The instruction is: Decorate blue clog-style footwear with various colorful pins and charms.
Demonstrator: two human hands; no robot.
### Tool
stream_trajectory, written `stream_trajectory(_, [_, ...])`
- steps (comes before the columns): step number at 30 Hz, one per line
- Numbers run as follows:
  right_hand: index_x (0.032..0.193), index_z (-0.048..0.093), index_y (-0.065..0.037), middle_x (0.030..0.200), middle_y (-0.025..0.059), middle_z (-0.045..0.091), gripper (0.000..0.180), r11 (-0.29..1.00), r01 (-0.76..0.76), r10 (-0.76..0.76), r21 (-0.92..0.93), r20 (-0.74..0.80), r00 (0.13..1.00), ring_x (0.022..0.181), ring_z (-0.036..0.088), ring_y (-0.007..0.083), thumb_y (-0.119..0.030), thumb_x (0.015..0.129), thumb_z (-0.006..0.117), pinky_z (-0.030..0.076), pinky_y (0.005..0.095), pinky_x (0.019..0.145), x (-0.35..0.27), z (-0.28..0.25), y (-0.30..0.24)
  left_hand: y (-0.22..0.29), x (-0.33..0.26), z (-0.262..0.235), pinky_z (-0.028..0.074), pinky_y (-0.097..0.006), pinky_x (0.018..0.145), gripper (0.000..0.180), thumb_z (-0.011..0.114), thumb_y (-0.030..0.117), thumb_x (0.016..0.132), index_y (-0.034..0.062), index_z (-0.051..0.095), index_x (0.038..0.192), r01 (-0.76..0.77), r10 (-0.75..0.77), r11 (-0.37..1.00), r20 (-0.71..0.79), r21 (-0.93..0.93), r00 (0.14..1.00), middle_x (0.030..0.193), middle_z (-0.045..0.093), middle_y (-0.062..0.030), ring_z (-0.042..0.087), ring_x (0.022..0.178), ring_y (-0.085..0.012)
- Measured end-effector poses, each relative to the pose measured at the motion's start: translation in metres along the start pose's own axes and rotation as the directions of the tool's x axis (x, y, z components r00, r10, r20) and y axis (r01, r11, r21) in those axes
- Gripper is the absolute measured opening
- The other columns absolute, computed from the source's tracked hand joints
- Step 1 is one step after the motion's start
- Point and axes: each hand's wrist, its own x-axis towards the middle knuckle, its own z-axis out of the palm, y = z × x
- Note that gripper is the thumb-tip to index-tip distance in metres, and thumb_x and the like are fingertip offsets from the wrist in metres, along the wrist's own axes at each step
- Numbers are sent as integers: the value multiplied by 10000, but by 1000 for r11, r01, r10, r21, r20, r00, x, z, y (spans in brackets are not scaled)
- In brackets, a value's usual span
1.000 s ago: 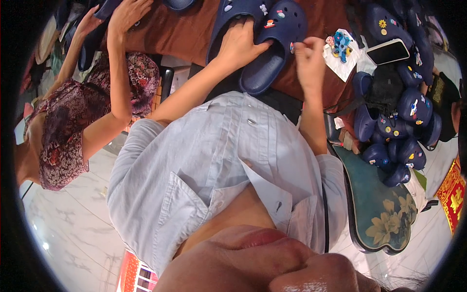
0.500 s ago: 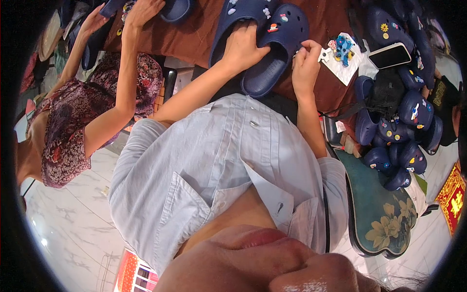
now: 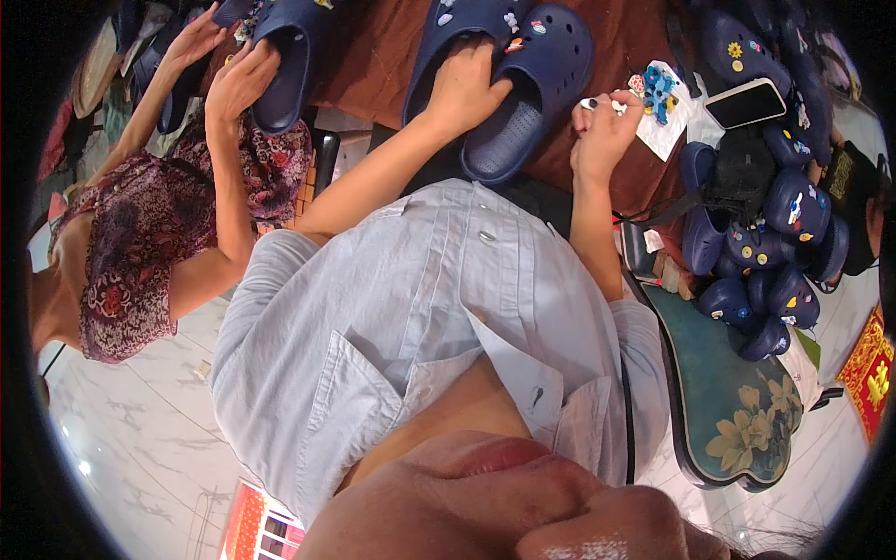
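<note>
holding a small white piece with a dark spot (image 3: 590,105) between thumb and fingers, your right hand (image 3: 609,126) is closed above the brown cloth (image 3: 611,37), just beside the white paper sheet (image 3: 665,143) that bears a cluster of mostly blue charms (image 3: 659,93). your left hand (image 3: 464,89) reaches into the opening of a navy-blue moulded clog (image 3: 471,17); its fingertips are hidden, and whether they grip cannot be told. a second navy-blue clog with round holes (image 3: 557,77) lies angled just right of the first, its heel toward you.

Pale grey-veined floor (image 3: 140,448) with bright glints (image 3: 84,467) at left, teal floral panel (image 3: 700,373) at right, brown work surface (image 3: 369,79) above.
</note>
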Motion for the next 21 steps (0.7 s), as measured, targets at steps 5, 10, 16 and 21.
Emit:
stream_trajectory(5, [1118, 476, -60, 779, 132, 615, 99, 664, 126, -283, -737, -92, 955, 610, 617, 232, -73, 1022, 463, 467, 382, 553, 25, -27, -28, 0, 1, -4, 493, -521, 845, 445, 733, 195, 737, -66, 563, 1054, 56, -54, 998, 63, -19, 997, 963, 630, -310, 607, 939, -485])
stream_trajectory(10, [1097, 550, -90, 860, 228, 692, 142, -20, 88, -365, -996, 89, 927, 792, 668, 447, -201, 1008, 550, 490, 521, 654, 58, -60, -47, 0, 2, -2, 497, -521, 836, 456, 740, 204, 734, -65, 572, 1061, 25, -25, 999, 30, -20, 999, 956, 635, -306, 612, 931, -484])
stream_trajectory(16, [987, 626, -97, 825, 184, 708, 150, -36, 112, -406, -993, 117, 906, 770, 679, 421, -243, 988, 590, 492, 517, 646, 78, -74, -37, 3, 3, -7, 506, -506, 821, 516, 770, 251, 723, -71, 576, 1076, 44, -43, 999, 19, -17, 999, 947, 642, -299, 625, 921, -470])
stream_trajectory(21, [920, 677, -78, 815, 176, 708, 156, -45, 89, -452, -995, 100, 886, 745, 679, 401, -220, 963, 627, 491, 499, 641, 84, -80, -29, -1, 4, -1, 509, -491, 831, 588, 795, 314, 719, -72, 578, 1105, 57, -56, 998, 46, -18, 997, 969, 642, -299, 627, 931, -467])
